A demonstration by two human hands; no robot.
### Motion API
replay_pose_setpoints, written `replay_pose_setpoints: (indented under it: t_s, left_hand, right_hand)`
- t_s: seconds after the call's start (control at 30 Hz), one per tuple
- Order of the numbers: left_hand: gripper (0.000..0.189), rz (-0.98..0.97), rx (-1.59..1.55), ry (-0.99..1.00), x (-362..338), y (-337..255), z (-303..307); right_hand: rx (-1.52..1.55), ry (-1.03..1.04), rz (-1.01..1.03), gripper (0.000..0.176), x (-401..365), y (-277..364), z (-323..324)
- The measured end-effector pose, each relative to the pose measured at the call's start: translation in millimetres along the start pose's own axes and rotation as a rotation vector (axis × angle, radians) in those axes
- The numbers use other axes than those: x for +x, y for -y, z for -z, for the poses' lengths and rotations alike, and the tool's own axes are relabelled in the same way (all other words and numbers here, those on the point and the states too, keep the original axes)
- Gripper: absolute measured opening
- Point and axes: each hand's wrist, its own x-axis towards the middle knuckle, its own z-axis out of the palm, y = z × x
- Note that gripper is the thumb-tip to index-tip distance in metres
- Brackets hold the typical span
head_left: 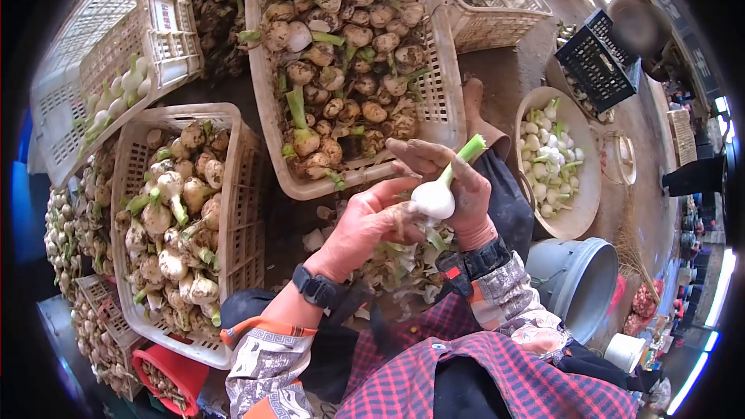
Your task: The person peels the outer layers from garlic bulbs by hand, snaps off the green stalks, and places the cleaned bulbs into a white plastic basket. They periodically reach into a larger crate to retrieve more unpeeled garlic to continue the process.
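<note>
A clean white garlic bulb (433, 200) with a short green stem is between my two hands, over a heap of loose skins. My right hand (472, 206) is wrapped round it from behind, its fingers by the stem, which points up and to the right. My left hand (361, 225) is closed against the bulb's left side, thumb and fingers pinching at its base. A strip of peeled skin hangs below the bulb. Loose peelings (400, 268) lie beneath my hands.
Ahead stands a crate (450, 101) of dirty garlic, with another crate (233, 209) to the left. A round basin (590, 186) of peeled bulbs is at right, above a grey bucket (578, 287). A tilted white crate (167, 23) holds clean bulbs. A red bucket (194, 372) sits lower left.
</note>
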Motion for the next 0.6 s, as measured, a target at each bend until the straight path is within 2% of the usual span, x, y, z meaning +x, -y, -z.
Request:
replay_pose_setpoints:
  t_s: [0.07,0.1,0.17,0.2,0.27,0.33,0.4,0.43,0.47,0.6]
  left_hand:
    - [0.044,-0.078,0.004,0.047,4.5,9.2,6.1]
    - [0.038,-0.168,-0.021,-0.017,5.4,13.8,5.3]
    - [0.031,-0.208,0.091,-0.052,8.9,19.9,13.8]
    - [0.028,-0.222,0.143,-0.064,10.1,23.7,15.9]
    - [0.02,-0.16,0.042,-0.143,11.1,20.7,14.3]
    - [0.02,-0.186,0.161,-0.188,11.0,22.3,13.3]
    - [0.022,-0.274,0.426,-0.275,8.5,25.5,6.3]
    - [0.024,-0.426,0.522,-0.32,10.0,27.2,3.5]
    - [0.023,-0.415,0.557,-0.326,9.9,25.8,4.8]
    - [0.018,-0.421,0.672,-0.332,9.4,13.8,3.9]
  right_hand:
    - [-0.07,-0.086,-0.105,0.049,5.0,-0.4,2.7]
    - [-0.189,-0.153,-0.182,0.043,1.8,6.4,3.6]
    - [-0.068,-0.218,-0.164,0.041,2.9,2.9,6.4]
    - [-0.011,-0.258,-0.154,0.04,0.5,1.6,9.0]
    - [0.013,-0.275,-0.098,0.039,0.4,-0.8,11.1]
    - [-0.005,-0.311,-0.048,0.038,4.0,-5.1,8.0]
    - [-0.069,-0.381,-0.038,0.036,6.4,-8.3,-1.9]
    - [-0.076,-0.398,-0.033,0.036,6.0,-9.8,-8.4]
    - [-0.083,-0.415,-0.03,0.035,5.4,-10.6,-13.8]
    - [-0.496,-0.297,0.061,0.028,-0.5,-17.1,-20.8]
